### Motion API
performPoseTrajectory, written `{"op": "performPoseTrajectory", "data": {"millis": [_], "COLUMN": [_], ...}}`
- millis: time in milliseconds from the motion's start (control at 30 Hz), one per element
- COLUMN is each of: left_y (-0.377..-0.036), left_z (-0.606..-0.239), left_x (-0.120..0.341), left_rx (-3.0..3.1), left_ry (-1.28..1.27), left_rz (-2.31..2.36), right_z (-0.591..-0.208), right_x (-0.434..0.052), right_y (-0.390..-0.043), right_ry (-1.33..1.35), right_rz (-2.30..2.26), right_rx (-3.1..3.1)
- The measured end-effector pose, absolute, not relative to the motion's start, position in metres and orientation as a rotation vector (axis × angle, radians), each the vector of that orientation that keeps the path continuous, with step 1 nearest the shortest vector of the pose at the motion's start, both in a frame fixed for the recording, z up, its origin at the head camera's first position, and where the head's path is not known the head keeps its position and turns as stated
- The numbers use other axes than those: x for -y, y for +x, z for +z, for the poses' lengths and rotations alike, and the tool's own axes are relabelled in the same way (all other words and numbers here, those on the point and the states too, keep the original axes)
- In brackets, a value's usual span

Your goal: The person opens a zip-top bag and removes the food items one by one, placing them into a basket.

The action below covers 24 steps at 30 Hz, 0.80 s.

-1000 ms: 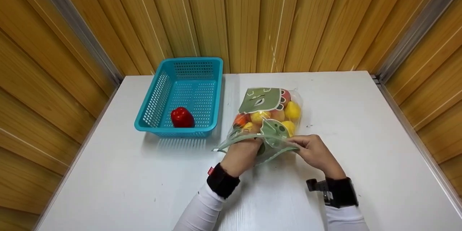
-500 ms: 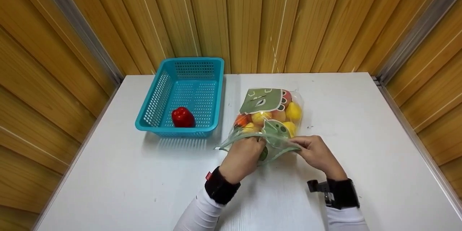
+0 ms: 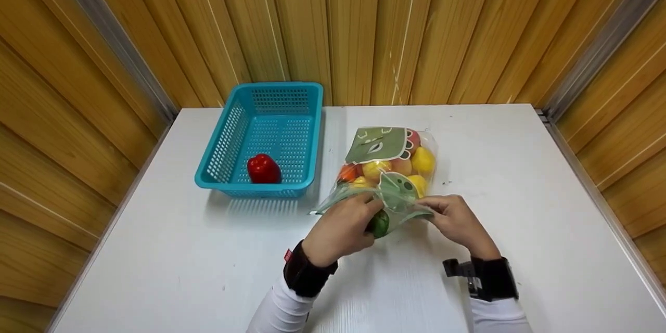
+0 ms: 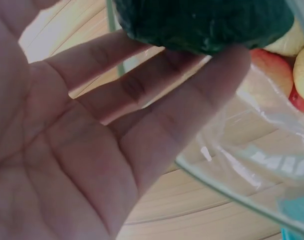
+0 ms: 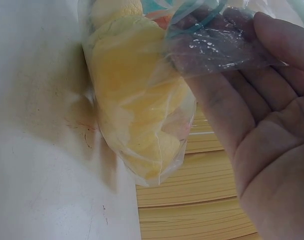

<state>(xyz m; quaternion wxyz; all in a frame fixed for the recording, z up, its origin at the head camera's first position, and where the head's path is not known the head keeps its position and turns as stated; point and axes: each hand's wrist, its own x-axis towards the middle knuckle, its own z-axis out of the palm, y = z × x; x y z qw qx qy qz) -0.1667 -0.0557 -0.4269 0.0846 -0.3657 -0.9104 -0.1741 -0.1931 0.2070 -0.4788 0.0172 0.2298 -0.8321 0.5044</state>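
Two hands worked: our left hand [image 3: 341,226] gripped the green fruit [image 3: 379,223], our right hand [image 3: 453,218] pinched the bag's mouth [image 3: 411,209] wide, wisely.

From my end there's a teal plastic basket [image 3: 263,138] sitting on the white surface [image 3: 520,208], toward its far-left part. One red pepper [image 3: 263,169] lies inside the basket, near its front wall. Right behind the basket there's a wood-panelled wall [image 3: 354,26], wrapping round both sides.
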Motion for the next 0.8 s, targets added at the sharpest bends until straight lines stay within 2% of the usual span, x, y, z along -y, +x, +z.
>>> {"op": "performPoseTrajectory", "data": {"millis": [300, 533, 800], "left_y": [-0.166, -0.172, -0.177], "left_z": [-0.411, -0.404, -0.404], "left_x": [0.075, 0.091, 0.099], "left_rx": [2.706, 2.562, 2.331], "left_ry": [-1.133, -1.054, -0.969], "left_rz": [-0.789, -1.198, -1.399], "right_z": [-0.479, -0.48, -0.48], "right_x": [-0.207, -0.207, -0.206], "right_y": [-0.193, -0.193, -0.193], "right_ry": [0.707, 0.708, 0.712], "right_rz": [1.535, 1.55, 1.56], "right_rx": [2.594, 2.588, 2.584]}}
